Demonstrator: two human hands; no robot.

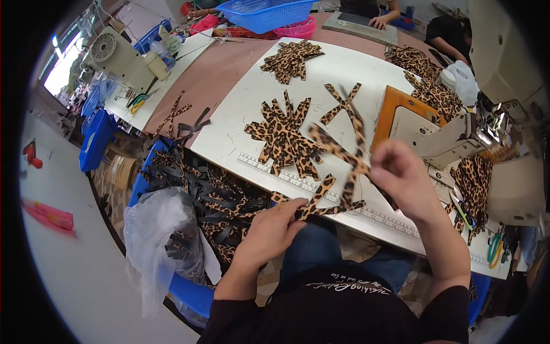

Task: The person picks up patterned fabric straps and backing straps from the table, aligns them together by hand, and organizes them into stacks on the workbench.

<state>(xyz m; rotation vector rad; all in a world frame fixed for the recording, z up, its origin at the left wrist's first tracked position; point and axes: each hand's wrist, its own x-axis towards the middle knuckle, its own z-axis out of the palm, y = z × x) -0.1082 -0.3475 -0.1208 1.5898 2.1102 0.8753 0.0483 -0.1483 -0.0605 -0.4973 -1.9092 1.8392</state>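
Note:
At the table's front edge my left hand [274,230] is closed, with thumb and fingers on a crossed leopard-print strap [321,198] that juts past the fingertips. My right hand [404,180] is pinched around the end of another leopard-print strap piece [338,150], lifted over the table and smeared by motion. Behind it lies a crossed leopard-print strap [339,103]. A fanned pile of leopard-print straps [285,135] sits in the middle of the white table [238,103], and a smaller strap pile [291,60] is farther back.
A sewing machine [458,137] with an orange-framed plate stands at the right, strap bundles beside it. Green-handled scissors [463,213] lie near. A blue tub [189,298] of black and leopard straps, with a plastic bag [160,229], is at my left. Another person's hand [379,22] rests at the back.

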